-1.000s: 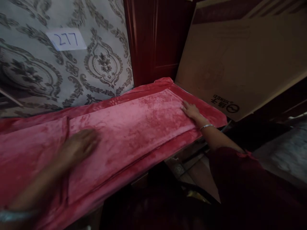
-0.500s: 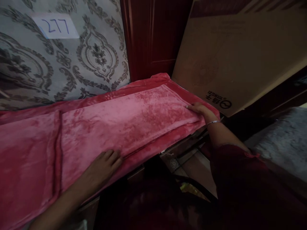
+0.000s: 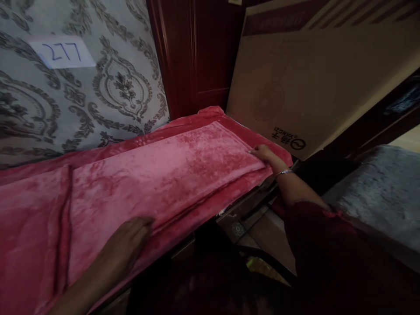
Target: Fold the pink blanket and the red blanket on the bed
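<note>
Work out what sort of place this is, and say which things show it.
Probably a room in a home, though one view cannot settle it: the wallpaper has an ornate pattern, a dark red panel stands beside it, and plush pink cloth lies spread below.

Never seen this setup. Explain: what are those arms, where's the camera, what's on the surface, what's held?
No machine here: those are one person's bare left hand and right hand. Every picture comes from one camera worn on that person's head, looking forward and down. Pink plush fabric lies over a redder plush layer, beside a cardboard box. The right hand meets the pink fabric's right-hand edge, perhaps pinching it; the left hand lies at the near edge, and whether it grips is unclear.
</note>
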The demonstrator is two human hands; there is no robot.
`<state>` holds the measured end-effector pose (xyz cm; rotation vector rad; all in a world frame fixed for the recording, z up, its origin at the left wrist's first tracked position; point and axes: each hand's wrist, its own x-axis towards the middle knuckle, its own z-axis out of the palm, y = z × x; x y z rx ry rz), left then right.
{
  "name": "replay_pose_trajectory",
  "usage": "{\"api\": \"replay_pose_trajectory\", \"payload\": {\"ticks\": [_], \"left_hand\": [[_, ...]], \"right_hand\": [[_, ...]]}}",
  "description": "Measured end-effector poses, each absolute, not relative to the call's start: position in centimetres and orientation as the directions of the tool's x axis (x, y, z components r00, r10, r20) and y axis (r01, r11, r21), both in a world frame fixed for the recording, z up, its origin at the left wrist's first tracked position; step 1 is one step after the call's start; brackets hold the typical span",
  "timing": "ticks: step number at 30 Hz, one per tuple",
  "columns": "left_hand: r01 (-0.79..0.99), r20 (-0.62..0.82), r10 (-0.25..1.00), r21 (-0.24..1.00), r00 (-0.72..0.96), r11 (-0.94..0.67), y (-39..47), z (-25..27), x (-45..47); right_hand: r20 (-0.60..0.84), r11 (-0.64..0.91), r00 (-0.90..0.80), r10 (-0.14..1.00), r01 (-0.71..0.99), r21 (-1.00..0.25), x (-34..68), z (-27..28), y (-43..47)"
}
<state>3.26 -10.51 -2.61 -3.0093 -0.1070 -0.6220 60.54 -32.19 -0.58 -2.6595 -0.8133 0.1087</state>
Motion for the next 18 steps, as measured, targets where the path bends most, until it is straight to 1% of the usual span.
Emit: {"api": "replay_pose_trajectory", "payload": {"ticks": [3, 5, 7, 9, 14, 16, 18], "left_hand": [[0.028, 0.327, -0.026, -0.161, 0.945, -0.986, -10.8, -3.8, 3.4], [0.019, 0.312, -0.061, -0.247, 0.948, -0.969, -11.2, -4.0, 3.9], [0.018, 0.307, -0.078, -0.299, 0.949, -0.954, -11.7, -3.7, 4.7], [0.012, 0.263, -0.073, -0.306, 0.962, -0.952, -12.0, -3.1, 5.8], [0.01, 0.114, -0.02, -0.261, 0.993, -0.965, -12.4, -2.1, 10.0], [-0.003, 0.098, -0.027, -0.244, 0.995, -0.97, -12.6, -2.0, 12.0], [-0.023, 0.118, -0.05, -0.221, 0.992, -0.975, -13.0, -1.9, 14.0]], "right_hand": [[0.04, -0.78, 0.839, 0.542, 0.52, -0.347, 60.2, -0.9, -32.1], [0.051, -0.785, 0.843, 0.536, 0.52, -0.336, 60.0, -0.8, -32.1], [0.064, -0.788, 0.842, 0.535, 0.525, -0.322, 59.7, -0.6, -32.3], [0.087, -0.789, 0.841, 0.534, 0.533, -0.305, 59.3, -0.5, -32.7], [0.151, -0.802, 0.839, 0.522, 0.543, -0.249, 58.0, -0.6, -34.3], [0.178, -0.807, 0.841, 0.511, 0.541, -0.237, 57.5, -0.6, -34.8], [0.209, -0.81, 0.842, 0.497, 0.537, -0.238, 57.3, -0.5, -34.9]]}}
